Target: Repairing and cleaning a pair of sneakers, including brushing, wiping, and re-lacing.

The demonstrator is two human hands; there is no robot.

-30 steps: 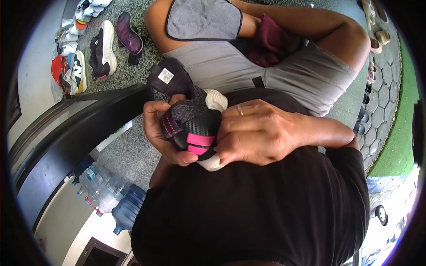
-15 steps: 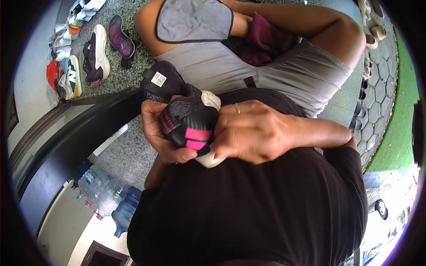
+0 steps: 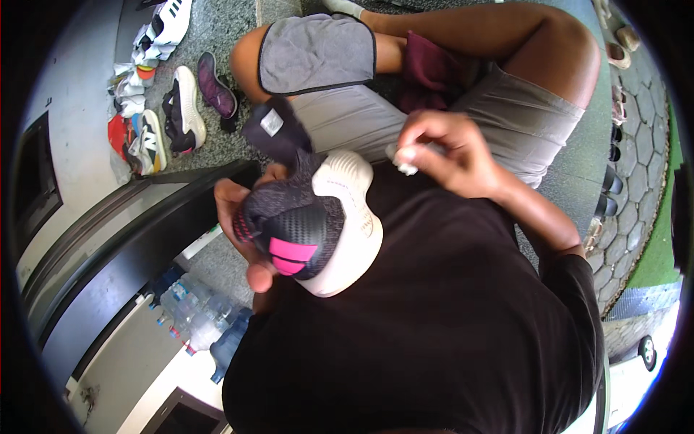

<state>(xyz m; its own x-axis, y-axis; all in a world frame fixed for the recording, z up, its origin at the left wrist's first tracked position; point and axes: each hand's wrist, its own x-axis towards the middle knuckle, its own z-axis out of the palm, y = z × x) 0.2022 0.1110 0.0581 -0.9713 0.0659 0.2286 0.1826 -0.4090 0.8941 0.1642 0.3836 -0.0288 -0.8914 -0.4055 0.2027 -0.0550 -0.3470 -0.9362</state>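
Note:
My left hand [image 3: 244, 224] is closed round a black sneaker [image 3: 302, 224] with pink heel patches and a white sole, held in front of my body. Its heel points down toward me, and its dark tongue, with a white label, flops out at the top. To the right of the shoe, apart from it, my right hand [image 3: 448, 153] pinches a small crumpled white wad [image 3: 405, 160] between thumb and fingers; whether it is tissue or cloth I cannot tell. A grey cloth [image 3: 316, 54] with a black edge lies over my left knee.
Another black sneaker [image 3: 183, 108], a purple insole [image 3: 217, 85] and several other shoes stand on the floor at the upper left. A maroon cloth [image 3: 430, 65] lies between my legs. A black curved rail [image 3: 137, 253] and large water bottles [image 3: 210, 318] are at my left.
My right hand has come away from the sneaker and moved up and right with the white wad. The sneaker has turned, so the side of its white sole now shows.

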